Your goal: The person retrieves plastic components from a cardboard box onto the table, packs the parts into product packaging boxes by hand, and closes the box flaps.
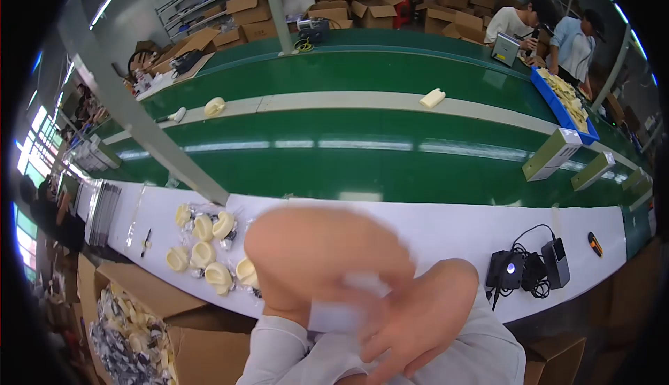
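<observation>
My left hand (pixel 327 256) is large and smeared by motion near the camera, above the white work surface (pixel 446 232). My right hand (pixel 421 315) is just beside and below it, its fingers pointing down and to the left, some of them spread. Between the two hands is a blurred whitish patch that I cannot make out. Several cream plastic parts (pixel 203 254), some with clear wrapping, lie on the white surface to the left of my left hand.
An open carton (pixel 209 353) of wrapped parts stands lower left. Black devices with cables (pixel 505 270) and an orange-black cutter (pixel 594 244) lie right. A metal post (pixel 167 148) rises left. Beyond the green belt (pixel 313 169), a blue tray (pixel 557 110) and two people are at the back right.
</observation>
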The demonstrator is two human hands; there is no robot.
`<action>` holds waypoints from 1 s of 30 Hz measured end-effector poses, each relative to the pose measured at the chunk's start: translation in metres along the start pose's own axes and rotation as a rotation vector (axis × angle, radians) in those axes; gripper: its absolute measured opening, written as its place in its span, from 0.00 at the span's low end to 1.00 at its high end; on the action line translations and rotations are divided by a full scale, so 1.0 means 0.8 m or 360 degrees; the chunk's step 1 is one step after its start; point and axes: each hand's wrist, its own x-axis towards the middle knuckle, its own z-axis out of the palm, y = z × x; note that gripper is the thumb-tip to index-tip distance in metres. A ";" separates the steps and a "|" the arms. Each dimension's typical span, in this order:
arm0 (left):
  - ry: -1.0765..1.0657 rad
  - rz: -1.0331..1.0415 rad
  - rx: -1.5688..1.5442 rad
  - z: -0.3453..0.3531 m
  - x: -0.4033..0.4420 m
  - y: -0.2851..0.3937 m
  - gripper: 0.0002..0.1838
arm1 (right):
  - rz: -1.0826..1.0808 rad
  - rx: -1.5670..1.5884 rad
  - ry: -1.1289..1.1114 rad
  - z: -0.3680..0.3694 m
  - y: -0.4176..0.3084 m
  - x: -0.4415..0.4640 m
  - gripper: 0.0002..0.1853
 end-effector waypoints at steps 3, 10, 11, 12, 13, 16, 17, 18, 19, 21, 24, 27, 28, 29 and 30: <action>0.0567 -0.0632 0.0470 -0.055 0.012 0.021 0.08 | -0.0003 0.0147 -0.0103 0.004 0.014 0.010 0.19; 0.0875 -0.2453 0.1671 -0.026 -0.230 0.225 0.07 | -0.0002 0.0429 -0.0340 0.021 0.036 0.032 0.22; 0.1020 -0.2842 0.1566 -0.003 -0.289 0.263 0.08 | 0.0002 0.0473 -0.0379 0.027 0.036 0.036 0.23; 0.1172 -0.2982 0.1755 0.040 -0.372 0.301 0.10 | 0.0007 0.0508 -0.0414 0.033 0.038 0.039 0.23; 0.1286 -0.3308 0.1787 0.082 -0.435 0.335 0.14 | -0.0037 0.0511 -0.0424 0.041 0.043 0.044 0.23; 0.0894 -0.4347 0.1937 0.255 -0.581 0.372 0.32 | -0.0034 0.0772 -0.0421 0.061 0.060 0.057 0.26; 0.0990 -0.4543 0.1605 0.317 -0.619 0.356 0.34 | -0.0046 0.0767 -0.0417 0.066 0.067 0.063 0.26; 0.0917 -0.4377 0.1764 0.393 -0.659 0.341 0.35 | -0.0063 0.0876 -0.0483 0.068 0.075 0.071 0.25; 0.0822 -0.4321 0.2085 0.434 -0.686 0.324 0.36 | -0.0074 0.0984 -0.0547 0.070 0.084 0.078 0.25; 0.0723 -0.4235 0.2388 0.426 -0.673 0.305 0.37 | -0.0072 0.1101 -0.0605 0.080 0.100 0.092 0.24; 0.0573 -0.4787 0.1204 0.351 -0.571 0.270 0.35 | 0.0031 0.1216 -0.0727 0.110 0.128 0.106 0.23; 0.0891 -0.4662 0.1314 0.368 -0.614 0.285 0.33 | 0.0170 0.1485 -0.0744 0.134 0.154 0.111 0.21; 0.1030 -0.4600 0.1361 0.375 -0.627 0.285 0.32 | 0.0229 0.1629 -0.0745 0.144 0.163 0.111 0.20; 0.1036 -0.4585 0.1366 0.375 -0.622 0.283 0.32 | 0.0240 0.1623 -0.0736 0.152 0.170 0.110 0.20; 0.1065 -0.4581 0.1350 0.374 -0.616 0.285 0.32 | 0.0401 0.1620 -0.0699 0.160 0.178 0.109 0.18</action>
